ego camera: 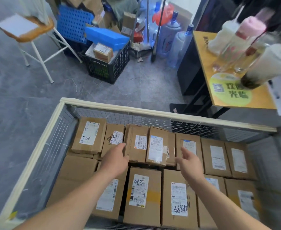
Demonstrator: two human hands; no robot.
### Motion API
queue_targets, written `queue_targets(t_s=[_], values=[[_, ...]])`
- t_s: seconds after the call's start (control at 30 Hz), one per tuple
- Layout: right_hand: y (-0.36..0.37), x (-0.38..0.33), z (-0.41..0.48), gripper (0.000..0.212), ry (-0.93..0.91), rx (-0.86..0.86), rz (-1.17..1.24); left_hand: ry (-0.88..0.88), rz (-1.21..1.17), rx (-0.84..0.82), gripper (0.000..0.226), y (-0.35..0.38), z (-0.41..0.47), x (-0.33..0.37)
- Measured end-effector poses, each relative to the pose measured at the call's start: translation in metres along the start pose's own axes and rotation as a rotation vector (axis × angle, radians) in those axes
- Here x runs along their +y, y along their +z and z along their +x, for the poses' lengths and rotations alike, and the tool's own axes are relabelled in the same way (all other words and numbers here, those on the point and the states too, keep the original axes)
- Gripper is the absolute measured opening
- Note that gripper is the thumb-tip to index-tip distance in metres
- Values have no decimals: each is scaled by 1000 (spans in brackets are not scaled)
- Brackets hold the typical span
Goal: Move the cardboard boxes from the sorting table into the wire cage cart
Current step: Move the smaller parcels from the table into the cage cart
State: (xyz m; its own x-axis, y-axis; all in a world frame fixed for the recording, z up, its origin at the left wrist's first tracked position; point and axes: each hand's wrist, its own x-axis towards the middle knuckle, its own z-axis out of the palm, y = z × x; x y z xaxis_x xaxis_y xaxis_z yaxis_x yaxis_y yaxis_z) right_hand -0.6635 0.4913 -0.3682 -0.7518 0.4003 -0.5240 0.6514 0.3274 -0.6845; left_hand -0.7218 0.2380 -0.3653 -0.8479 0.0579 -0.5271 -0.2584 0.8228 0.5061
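Head view: left hand (115, 157) and right hand (188, 161), fingers spread and empty, hover above cardboard boxes (143, 193) packed in the wire cage cart (119, 107); table (206, 67) at 2 o'clock.

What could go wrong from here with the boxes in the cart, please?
The two back-row boxes between the left hand and right hand sit tilted, so they may slip or tip. The box marked 7786 rests raised on lower boxes in the wire cage cart and could slide.
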Motion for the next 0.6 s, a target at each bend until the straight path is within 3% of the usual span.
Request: queue_targets(t_s=[0.37, 0.6], values=[[-92, -76, -104, 60, -155, 257, -87, 376, 135, 15, 59, -73, -58, 115], [-182, -72, -167, 61, -167, 480, -90, 727, 249, 40, 58, -68, -114, 220]])
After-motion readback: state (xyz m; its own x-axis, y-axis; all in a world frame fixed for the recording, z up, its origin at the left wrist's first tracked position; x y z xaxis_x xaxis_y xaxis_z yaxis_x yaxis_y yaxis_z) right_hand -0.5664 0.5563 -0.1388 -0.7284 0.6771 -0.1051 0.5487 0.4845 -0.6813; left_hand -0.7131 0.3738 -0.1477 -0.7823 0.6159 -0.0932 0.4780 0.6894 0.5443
